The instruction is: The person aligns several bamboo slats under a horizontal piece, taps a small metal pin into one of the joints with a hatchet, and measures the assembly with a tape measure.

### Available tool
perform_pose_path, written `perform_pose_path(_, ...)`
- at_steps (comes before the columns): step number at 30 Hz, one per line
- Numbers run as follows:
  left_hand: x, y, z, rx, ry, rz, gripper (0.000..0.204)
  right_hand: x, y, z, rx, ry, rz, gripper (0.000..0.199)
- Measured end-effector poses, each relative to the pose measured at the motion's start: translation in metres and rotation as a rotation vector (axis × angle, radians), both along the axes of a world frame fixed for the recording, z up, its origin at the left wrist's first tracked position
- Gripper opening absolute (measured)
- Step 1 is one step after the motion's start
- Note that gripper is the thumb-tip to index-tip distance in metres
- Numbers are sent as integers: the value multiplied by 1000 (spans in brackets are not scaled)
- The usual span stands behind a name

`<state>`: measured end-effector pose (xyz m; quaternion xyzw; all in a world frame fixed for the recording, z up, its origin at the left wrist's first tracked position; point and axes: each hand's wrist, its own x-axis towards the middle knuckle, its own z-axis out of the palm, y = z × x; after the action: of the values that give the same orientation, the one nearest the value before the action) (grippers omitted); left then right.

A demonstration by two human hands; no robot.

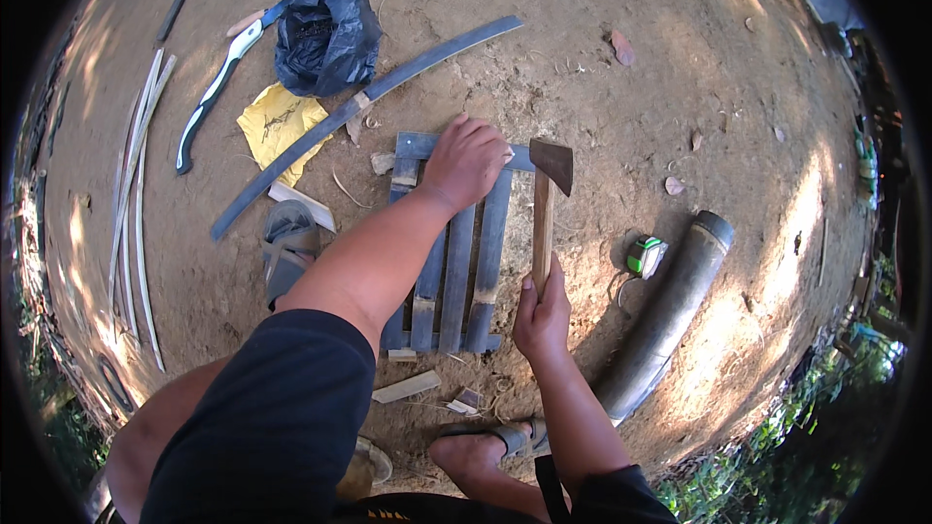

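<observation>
A small rack of dark bamboo slats (456, 277) lies on the dirt in front of me, several upright strips joined to a crosspiece (416, 146) at the far end and another at the near end. My left hand (468, 161) is closed over the far crosspiece, its fingertips hidden from view. In my right hand (543, 315) is a hatchet (542, 223), gripped low on its wooden handle. The rusty hatchet head (551, 165) is up, by the right end of that crosspiece; whether they touch I cannot tell.
A long bamboo strip (427, 56), black plastic bag (330, 34), yellow bag (282, 126) and white-handled saw (218, 87) lie at far left. Thin pale strips (131, 194) lie further left. Right of me are a green tape measure (646, 256) and a thick bamboo pole (670, 315).
</observation>
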<state>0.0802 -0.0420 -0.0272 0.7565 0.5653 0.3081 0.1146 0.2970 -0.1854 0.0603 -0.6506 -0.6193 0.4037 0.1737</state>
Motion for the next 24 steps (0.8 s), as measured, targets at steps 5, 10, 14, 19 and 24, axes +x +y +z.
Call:
perform_pose_path(5, 0, -2, 2, -35, -13, 11, 6, -2, 8, -3, 7, -40, 63, 53)
perform_pose_path(10, -1, 0, 1, -46, 6, 10, 7, -1, 1, -8, 33, -66, 73, 55)
perform_pose_path(14, -2, 2, 3, -27, -19, 18, 7, 0, 7, -5, -61, -27, 61, 55)
perform_pose_path(19, 0, 0, 0, -36, -27, 23, 7, -2, 3, -3, -37, 26, 21, 53)
perform_pose_path(24, 0, -1, 2, -66, -44, 42, 7, 0, 6, 4, -62, 49, 36, 53)
